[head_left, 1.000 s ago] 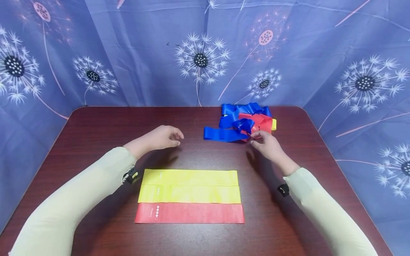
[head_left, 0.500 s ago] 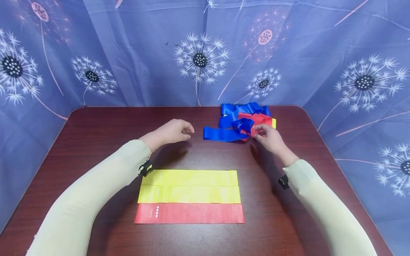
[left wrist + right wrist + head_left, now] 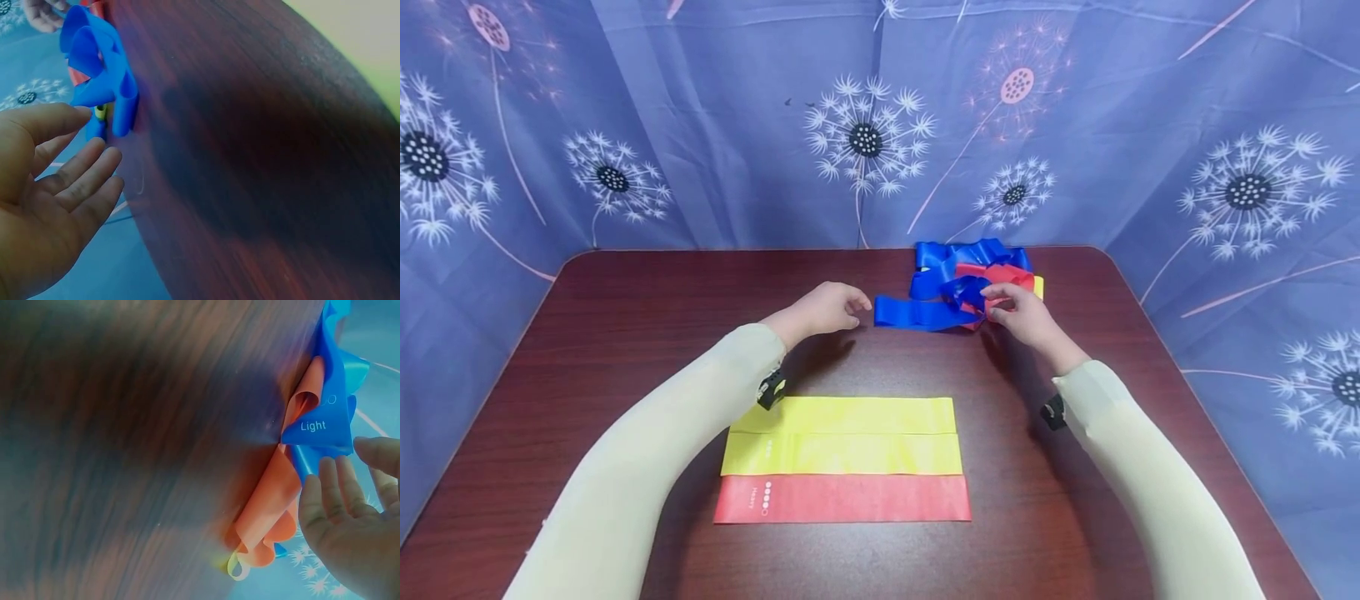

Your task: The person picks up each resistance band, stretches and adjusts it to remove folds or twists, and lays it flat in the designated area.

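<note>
Blue-purple dandelion-print curtain [image 3: 737, 125] wraps the back and both sides of a dark reddish-brown table [image 3: 625, 317]. Both arms reach forward over it in pale sleeves [image 3: 677, 433]. The left hand [image 3: 831, 308] hangs above the tabletop, thumb and fingers apart and gently bent, tips just beside the left end of a blue strip [image 3: 917, 313]. The right hand [image 3: 1022, 312] is at the front right of the tangled pile [image 3: 970, 252], thumb and fingertips apart too, right up by the blue and red stuff. Can't tell if they're actually touching it.

Counts: two hands, three bands lying flat at the near side. That's a far yellow band [image 3: 857, 413], a middle yellow band [image 3: 880, 454] and one flat red band [image 3: 850, 500] closest to the person. The pile sits at the back, right of center, mixing blue, some crumpled red [image 3: 1011, 274] and a yellow end [image 3: 1038, 287]; honestly can't count the pieces in there.

Head view gets the whole layout, plus "Heavy" printed on the flat red one. Only the right wrist view catches "Light" on the blue and the yellow curling into a little loop. Left wrist view shows blue loops standing up off the table.
</note>
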{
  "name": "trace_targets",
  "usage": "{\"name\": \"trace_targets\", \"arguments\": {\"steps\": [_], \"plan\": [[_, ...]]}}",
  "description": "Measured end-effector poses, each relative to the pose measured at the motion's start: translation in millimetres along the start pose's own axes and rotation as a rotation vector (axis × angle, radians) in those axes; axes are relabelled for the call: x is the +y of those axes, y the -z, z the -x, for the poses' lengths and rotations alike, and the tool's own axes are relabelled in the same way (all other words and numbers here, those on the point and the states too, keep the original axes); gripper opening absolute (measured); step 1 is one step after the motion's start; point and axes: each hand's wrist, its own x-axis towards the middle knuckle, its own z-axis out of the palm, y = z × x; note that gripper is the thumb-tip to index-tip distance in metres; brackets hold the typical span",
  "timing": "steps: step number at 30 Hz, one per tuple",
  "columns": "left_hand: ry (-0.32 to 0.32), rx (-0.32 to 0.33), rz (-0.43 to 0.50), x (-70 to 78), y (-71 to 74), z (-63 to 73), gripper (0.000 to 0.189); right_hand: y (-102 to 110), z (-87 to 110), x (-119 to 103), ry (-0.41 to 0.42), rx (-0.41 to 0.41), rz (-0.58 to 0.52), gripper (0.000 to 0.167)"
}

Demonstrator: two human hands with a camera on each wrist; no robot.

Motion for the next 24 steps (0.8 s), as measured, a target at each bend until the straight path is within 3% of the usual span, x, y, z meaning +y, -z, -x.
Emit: {"name": "trace_targets", "arguments": {"steps": [13,24], "plan": [[0.053,0.014,-0.092,-1.6,-23.6,-25.5,0.045,-6,-6.4,2,-0.013,-0.018,0.007,0.035],[0.061,-0.002,-0.111,3.0,-31.7,-34.8,0.037,-8,-11.9,6,0.003,0.063,0.015,0.024]]}}
